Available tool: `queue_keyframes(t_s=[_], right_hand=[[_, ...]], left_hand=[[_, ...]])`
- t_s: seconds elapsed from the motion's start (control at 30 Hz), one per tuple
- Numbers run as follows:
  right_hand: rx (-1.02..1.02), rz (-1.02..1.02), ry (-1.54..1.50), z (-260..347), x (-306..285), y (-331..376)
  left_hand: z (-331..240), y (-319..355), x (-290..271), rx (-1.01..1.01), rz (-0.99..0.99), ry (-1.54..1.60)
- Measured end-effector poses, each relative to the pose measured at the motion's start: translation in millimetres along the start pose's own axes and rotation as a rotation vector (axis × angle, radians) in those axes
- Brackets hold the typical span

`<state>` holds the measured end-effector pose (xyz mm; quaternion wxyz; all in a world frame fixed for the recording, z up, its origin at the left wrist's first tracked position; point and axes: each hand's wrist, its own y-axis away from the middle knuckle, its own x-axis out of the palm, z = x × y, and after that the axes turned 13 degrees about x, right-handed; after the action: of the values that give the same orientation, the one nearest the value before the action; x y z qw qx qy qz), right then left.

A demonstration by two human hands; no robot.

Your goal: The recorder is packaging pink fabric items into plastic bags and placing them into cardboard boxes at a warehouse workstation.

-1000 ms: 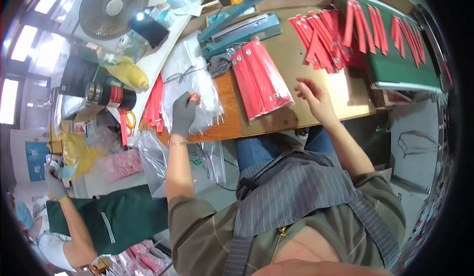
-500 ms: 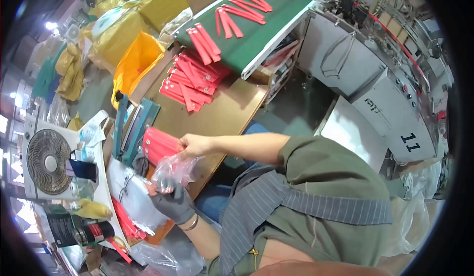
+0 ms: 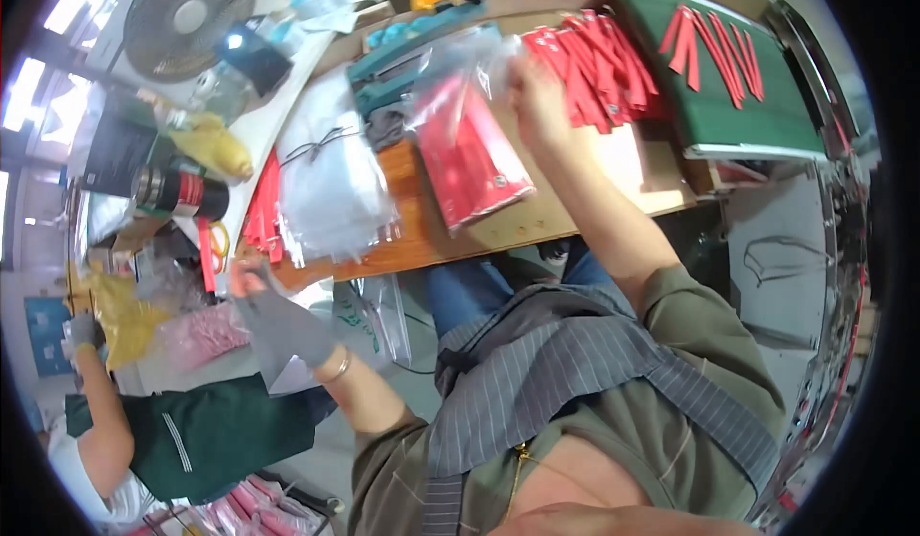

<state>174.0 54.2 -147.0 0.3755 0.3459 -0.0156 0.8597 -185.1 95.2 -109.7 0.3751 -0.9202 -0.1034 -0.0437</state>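
While the right forearm point(image 3: 606, 208) slants inward and away from the body in the head view, the right hand point(image 3: 540, 105) sits beyond the middle of the worktop point(image 3: 410, 191), its fingers bent at the loose upper end of a bag of red strips point(image 3: 471, 158). They meet the clear plastic there, but whether they pinch it or only press on it I cannot tell. That bag lies slantwise on the worktop, its lower end near the front edge. Just beyond the right hand spreads a pile of red strips point(image 3: 599, 71), and farther right more lie on a green surface point(image 3: 714, 119). The left forearm point(image 3: 374, 400) angles up and outward, a bracelet point(image 3: 336, 364) round its wrist. The left hand point(image 3: 287, 323), gray-gloved with bare fingertips, is out past the left end of the worktop's front edge, well apart from the right. Its fingers point forward and outward, loosely curled; blur keeps me from telling whether they grasp anything. Nearest to them are yellow-handled scissors point(image 3: 220, 241) and a few red strips point(image 3: 264, 215), beside a stack of clear bags point(image 3: 331, 191).
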Motion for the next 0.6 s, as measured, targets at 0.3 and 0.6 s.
queue_keyframes(t_s=[0.3, 0.6], right_hand=[[-0.007, -0.022, 1.073, -146.2, 157.9, -67.2], [-0.742, -0.309, 0.527, -151.0, 173.5, -74.7]], left_hand=[[32.2, 24.9, -2.0, -0.2, 0.049, -0.35], [96.5, -22.1, 49.5, -0.318, 0.392, -0.321]])
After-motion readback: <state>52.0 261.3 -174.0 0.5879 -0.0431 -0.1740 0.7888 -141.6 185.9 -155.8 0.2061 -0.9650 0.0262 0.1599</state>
